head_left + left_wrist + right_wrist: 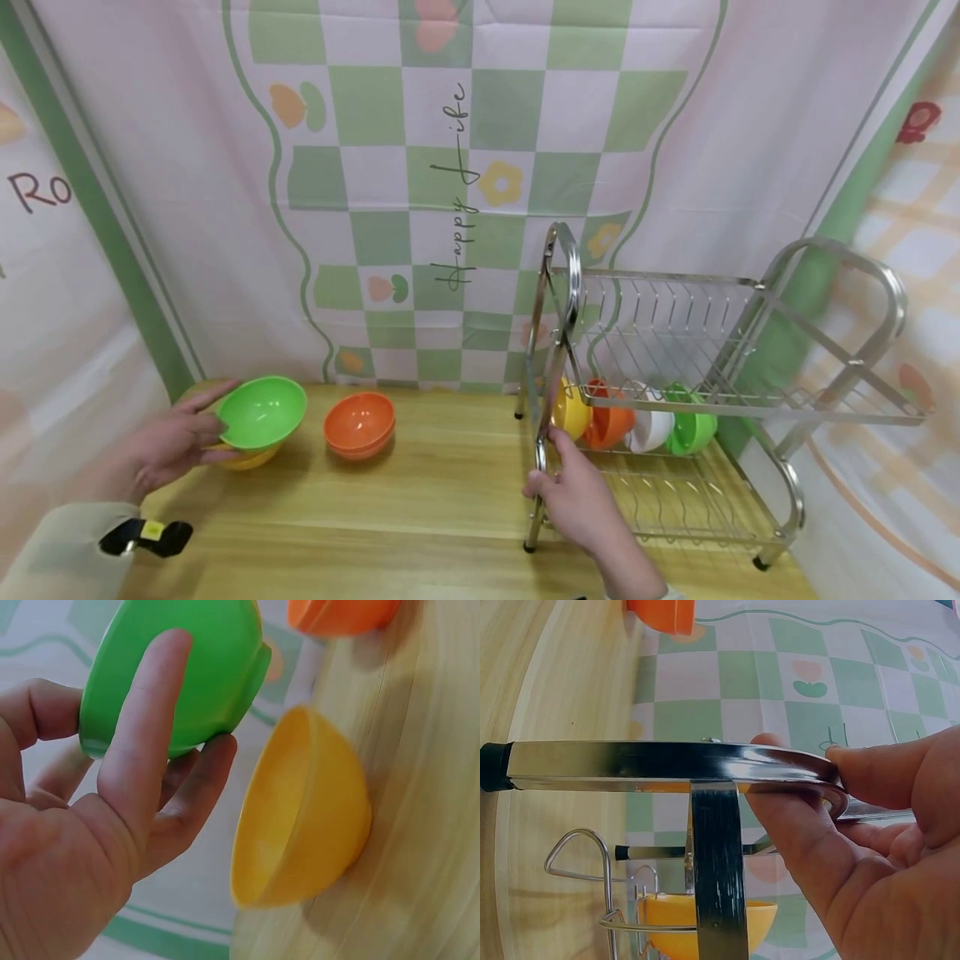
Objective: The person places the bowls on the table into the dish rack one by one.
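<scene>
A green bowl (264, 414) is in my left hand (174, 440), which grips it by its side with the thumb and fingers. Directly below, a yellow bowl (304, 814) stands upright on the wooden table, a gap between the two showing in the left wrist view. To their right sits an orange bowl (360, 423). My right hand (583, 496) grips the near left upright of a two-tier metal dish rack (780, 763), thumb on one side of the tube and fingers on the other.
On the rack's lower tier, yellow (572, 410), orange (609, 418), white (651, 423) and green (690, 423) bowls stand tilted in a row. The upper tier (667, 342) overhangs them. A patterned curtain (442, 192) hangs behind the wooden table (450, 500).
</scene>
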Motion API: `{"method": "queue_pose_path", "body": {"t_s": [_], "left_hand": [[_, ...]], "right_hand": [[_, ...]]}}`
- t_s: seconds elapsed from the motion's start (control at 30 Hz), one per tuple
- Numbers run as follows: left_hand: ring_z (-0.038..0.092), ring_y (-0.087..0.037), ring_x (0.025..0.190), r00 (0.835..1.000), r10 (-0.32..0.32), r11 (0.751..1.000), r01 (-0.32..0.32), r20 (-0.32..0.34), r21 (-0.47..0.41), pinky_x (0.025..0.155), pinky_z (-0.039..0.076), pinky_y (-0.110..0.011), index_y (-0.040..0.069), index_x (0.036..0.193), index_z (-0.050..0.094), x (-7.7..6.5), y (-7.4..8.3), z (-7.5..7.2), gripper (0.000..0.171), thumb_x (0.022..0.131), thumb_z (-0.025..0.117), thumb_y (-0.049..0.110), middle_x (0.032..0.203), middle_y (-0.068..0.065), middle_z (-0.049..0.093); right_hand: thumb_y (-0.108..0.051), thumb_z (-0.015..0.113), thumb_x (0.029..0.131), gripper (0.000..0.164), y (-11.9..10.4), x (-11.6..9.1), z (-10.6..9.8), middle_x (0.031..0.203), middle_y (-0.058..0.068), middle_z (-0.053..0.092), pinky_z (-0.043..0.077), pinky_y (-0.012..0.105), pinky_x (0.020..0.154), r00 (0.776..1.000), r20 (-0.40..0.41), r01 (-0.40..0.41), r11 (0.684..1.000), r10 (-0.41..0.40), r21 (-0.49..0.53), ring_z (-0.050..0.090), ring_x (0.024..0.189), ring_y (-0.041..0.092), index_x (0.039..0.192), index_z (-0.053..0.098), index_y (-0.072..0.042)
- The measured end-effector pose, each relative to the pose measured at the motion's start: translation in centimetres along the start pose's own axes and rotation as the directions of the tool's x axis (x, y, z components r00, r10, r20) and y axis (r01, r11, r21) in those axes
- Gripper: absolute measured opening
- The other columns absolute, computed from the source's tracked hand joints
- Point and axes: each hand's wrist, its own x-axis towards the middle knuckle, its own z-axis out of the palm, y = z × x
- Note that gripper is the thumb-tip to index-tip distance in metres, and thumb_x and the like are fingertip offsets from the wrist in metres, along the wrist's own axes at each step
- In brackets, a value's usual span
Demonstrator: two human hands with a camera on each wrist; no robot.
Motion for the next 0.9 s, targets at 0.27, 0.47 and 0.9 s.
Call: {"method": "queue_pose_path", "body": {"t_s": [0.27, 0.47, 0.9], "left_hand": [[0.058, -0.026, 0.105, 0.997, -0.022, 0.999, 0.024, 0.069, -0.033, 0.091, 0.054, -0.050, 0.028, 0.156, 0.034, -0.1, -0.4, 3.0, 0.075, 0.092, 0.049, -0.009, 0.150, -0.031, 0.000], [0.059, -0.030, 0.105, 0.993, -0.037, 0.997, 0.044, 0.109, -0.063, 0.092, 0.053, -0.051, 0.027, 0.156, 0.035, 0.0, -0.9, 5.0, 0.074, 0.092, 0.049, -0.008, 0.151, -0.036, -0.004], [0.059, -0.038, 0.110, 0.985, -0.065, 0.992, 0.080, 0.159, -0.093, 0.091, 0.050, -0.059, 0.009, 0.160, 0.017, -0.3, -2.2, 10.1, 0.080, 0.090, 0.051, -0.009, 0.157, -0.033, -0.009]], "right_hand": [[-0.014, 0.066, 0.095, 0.071, -0.1, -0.2, 0.1, 0.085, -0.003, 0.070, 0.045, 0.034, 0.043, 1.000, -0.007, 0.027, 1.000, -0.027, 0.012, 0.053, 0.056, 0.022, 0.156, 0.028, -0.014], [-0.014, 0.066, 0.095, 0.071, -0.1, -0.1, 0.1, 0.085, -0.003, 0.070, 0.046, 0.033, 0.043, 0.999, -0.011, 0.034, 0.999, -0.034, 0.005, 0.054, 0.056, 0.022, 0.156, 0.029, -0.014], [-0.013, 0.065, 0.095, 0.070, -0.1, -0.1, 0.1, 0.084, -0.002, 0.070, 0.046, 0.032, 0.043, 1.000, -0.008, 0.030, 0.999, -0.030, 0.009, 0.054, 0.056, 0.022, 0.155, 0.029, -0.015]]}}
